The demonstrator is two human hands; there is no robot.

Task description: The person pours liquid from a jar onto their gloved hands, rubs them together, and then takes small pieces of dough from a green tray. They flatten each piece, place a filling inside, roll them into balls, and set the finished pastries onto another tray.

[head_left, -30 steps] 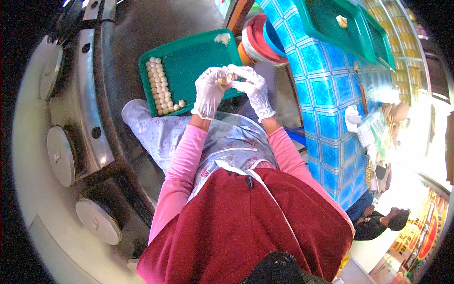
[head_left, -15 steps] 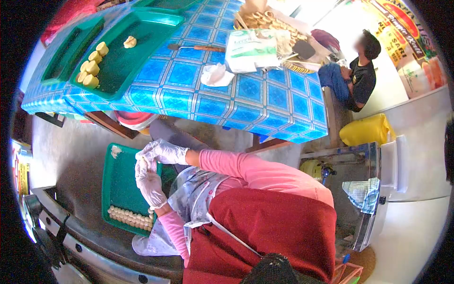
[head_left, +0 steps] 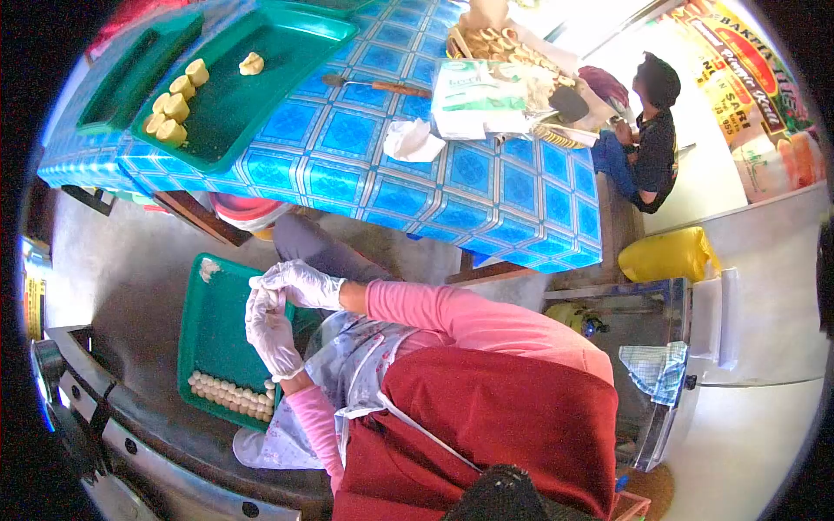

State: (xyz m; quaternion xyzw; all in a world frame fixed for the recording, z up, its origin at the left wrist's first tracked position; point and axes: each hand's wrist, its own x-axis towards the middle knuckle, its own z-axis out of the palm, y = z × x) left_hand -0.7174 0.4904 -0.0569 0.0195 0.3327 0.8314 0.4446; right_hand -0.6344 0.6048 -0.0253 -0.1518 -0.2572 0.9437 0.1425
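Note:
My right hand, in a thin white glove, is closed, its fingertips meeting those of my left hand. The gloved left hand is closed too, with bent fingers. Whatever lies between the fingertips is too small and hidden to make out. Both hands are above the right edge of a green tray. Rows of small pale dough balls line the tray's near end, and a whitish lump lies in its far corner.
A table with blue checked cloth holds another green tray with pale yellow pieces, a brush and a plastic package. A person sits beyond. Metal equipment stands lower left.
The camera view has shifted slightly, so the table and trays appear a little displaced. My hands remain together, with the fingers slightly moved. The seated person's head and arms have changed position.

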